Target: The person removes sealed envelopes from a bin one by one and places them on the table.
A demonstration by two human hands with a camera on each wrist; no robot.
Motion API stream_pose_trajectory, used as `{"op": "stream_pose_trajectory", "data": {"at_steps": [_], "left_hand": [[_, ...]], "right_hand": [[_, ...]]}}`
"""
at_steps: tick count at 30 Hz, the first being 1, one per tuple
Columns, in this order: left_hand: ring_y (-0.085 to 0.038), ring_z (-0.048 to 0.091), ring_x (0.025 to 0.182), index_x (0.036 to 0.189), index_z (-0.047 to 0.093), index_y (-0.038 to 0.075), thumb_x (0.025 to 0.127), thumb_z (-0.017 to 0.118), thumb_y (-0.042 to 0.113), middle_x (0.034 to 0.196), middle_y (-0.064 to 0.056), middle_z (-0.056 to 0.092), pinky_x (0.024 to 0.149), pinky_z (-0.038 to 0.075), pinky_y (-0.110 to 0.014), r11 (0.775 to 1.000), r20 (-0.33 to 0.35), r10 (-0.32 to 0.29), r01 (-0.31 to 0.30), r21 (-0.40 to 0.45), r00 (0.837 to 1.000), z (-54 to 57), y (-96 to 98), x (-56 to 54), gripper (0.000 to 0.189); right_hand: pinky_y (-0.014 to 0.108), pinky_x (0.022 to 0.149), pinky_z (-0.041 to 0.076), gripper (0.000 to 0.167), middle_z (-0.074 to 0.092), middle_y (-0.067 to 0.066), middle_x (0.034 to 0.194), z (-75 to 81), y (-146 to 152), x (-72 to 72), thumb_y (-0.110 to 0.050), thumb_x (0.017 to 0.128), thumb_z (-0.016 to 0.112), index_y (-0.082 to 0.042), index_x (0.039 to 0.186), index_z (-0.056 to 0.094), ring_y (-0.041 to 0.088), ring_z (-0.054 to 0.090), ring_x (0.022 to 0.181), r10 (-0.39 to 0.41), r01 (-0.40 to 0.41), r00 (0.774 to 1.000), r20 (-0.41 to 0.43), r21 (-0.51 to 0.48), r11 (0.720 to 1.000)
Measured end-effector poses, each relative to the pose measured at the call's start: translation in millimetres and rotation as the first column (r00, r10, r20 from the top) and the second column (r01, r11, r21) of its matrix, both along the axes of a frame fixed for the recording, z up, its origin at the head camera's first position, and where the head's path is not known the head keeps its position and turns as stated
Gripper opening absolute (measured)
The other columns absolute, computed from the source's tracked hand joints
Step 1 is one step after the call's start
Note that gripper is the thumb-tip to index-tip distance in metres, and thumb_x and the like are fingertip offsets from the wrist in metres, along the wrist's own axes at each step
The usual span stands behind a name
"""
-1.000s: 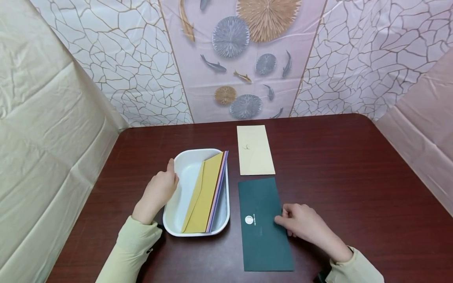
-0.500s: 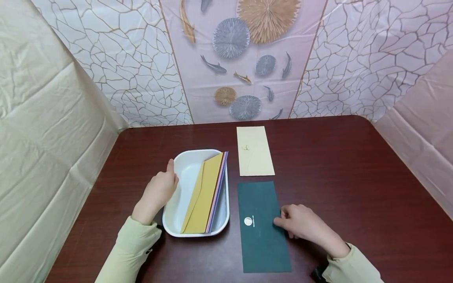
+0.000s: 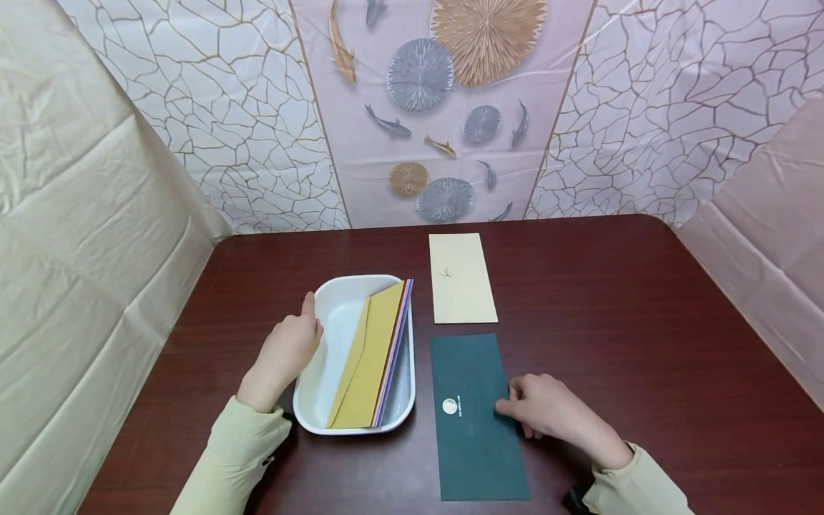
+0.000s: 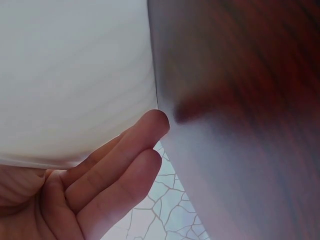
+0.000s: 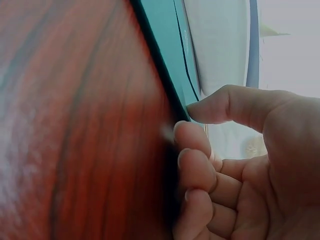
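Observation:
In the head view a white tray [image 3: 302, 400] stands left of centre, and my left hand [image 3: 286, 350] grips its left rim. Several envelopes lean in it. A mustard-yellow envelope [image 3: 367, 357] is in front, with brown and purple edges [image 3: 399, 336] behind. A dark green envelope [image 3: 473, 443] with a white round emblem lies right of the tray. My right hand [image 3: 553, 408] pinches its right edge. In the right wrist view the thumb [image 5: 215, 107] is on top of the green edge, with the other fingers curled below. The left wrist view has fingers [image 4: 120, 175] against the tray's wall [image 4: 75, 75].
A cream envelope [image 3: 462, 279] lies flat beyond the green one, a narrow gap between them. The dark red wooden table [image 3: 611, 307] extends to the right. Patterned cloth [image 3: 444, 107] hangs behind the table, and plain pale drapes [image 3: 84, 286] flank it.
The green envelope has shifted slightly toward me, widening its gap from the cream envelope. My right hand keeps its pinch. My left hand and the tray stay in place; the head view has tilted slightly.

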State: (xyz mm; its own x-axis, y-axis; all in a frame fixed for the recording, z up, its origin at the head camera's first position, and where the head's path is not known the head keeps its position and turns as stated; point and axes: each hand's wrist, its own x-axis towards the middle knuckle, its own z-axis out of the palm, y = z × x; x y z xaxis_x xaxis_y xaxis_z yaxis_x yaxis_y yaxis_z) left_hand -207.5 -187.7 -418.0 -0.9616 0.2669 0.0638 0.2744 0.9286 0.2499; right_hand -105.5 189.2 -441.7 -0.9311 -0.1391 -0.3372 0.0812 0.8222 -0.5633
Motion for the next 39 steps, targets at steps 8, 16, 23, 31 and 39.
{"op": "stream_pose_trajectory", "data": {"at_steps": [8, 16, 23, 31, 39], "left_hand": [[-0.023, 0.048, 0.040, 0.144, 0.029, -0.021, 0.101, 0.050, 0.006, 0.050, -0.007, 0.046, 0.043, 0.041, -0.039, 1.000, -0.008, 0.005, -0.005, -0.002, 1.000, -1.7, -0.5, -1.1, 0.054], [-0.023, 0.047, 0.039, 0.143, 0.029, -0.021, 0.101, 0.050, 0.006, 0.049, -0.007, 0.045, 0.042, 0.041, -0.039, 1.000, -0.007, 0.001, -0.001, -0.002, 1.000, -3.8, -1.7, -0.3, 0.055], [-0.024, 0.048, 0.040, 0.143, 0.030, -0.021, 0.100, 0.051, 0.006, 0.050, -0.007, 0.045, 0.042, 0.041, -0.040, 1.000, -0.008, -0.002, 0.002, 0.005, 1.000, -5.5, -2.1, -0.1, 0.055], [-0.022, 0.047, 0.039, 0.144, 0.028, -0.022, 0.101, 0.049, 0.006, 0.049, -0.006, 0.045, 0.042, 0.040, -0.038, 1.000, -0.004, -0.009, 0.009, 0.000, 1.000, -5.7, -1.3, -1.3, 0.055], [-0.022, 0.047, 0.039, 0.144, 0.028, -0.021, 0.101, 0.049, 0.007, 0.050, -0.006, 0.045, 0.042, 0.040, -0.038, 1.000, 0.002, -0.008, 0.008, 0.002, 1.000, -4.6, -0.7, -1.6, 0.055]], "right_hand": [[0.031, 0.052, 0.045, 0.030, 0.051, -0.001, 0.044, 1.3, -0.5, -0.8, -0.024, 0.085, 0.070, -0.011, 0.063, 0.053, 0.017, 0.052, 0.039, 0.003, -0.003, 1.000, 0.008, 0.012, 1.000], [0.031, 0.051, 0.045, 0.030, 0.050, 0.000, 0.043, 0.3, -1.3, -2.4, -0.024, 0.084, 0.069, -0.011, 0.062, 0.053, 0.017, 0.051, 0.038, -0.003, 0.003, 1.000, 0.022, 0.002, 1.000], [0.032, 0.047, 0.045, 0.031, 0.051, 0.000, 0.043, -1.6, -1.1, -2.1, -0.024, 0.085, 0.069, -0.010, 0.061, 0.053, 0.016, 0.052, 0.038, -0.012, 0.012, 1.000, 0.024, -0.012, 1.000], [0.033, 0.046, 0.046, 0.031, 0.053, 0.003, 0.048, -0.4, 0.5, -1.6, -0.022, 0.088, 0.068, -0.010, 0.063, 0.053, 0.017, 0.053, 0.040, -0.002, 0.003, 1.000, 0.029, -0.023, 1.000], [0.034, 0.045, 0.047, 0.030, 0.055, 0.000, 0.048, 2.2, 8.5, -2.8, -0.021, 0.093, 0.066, -0.010, 0.068, 0.054, 0.017, 0.055, 0.041, 0.091, -0.087, 0.995, 0.028, -0.114, 0.990]]}}
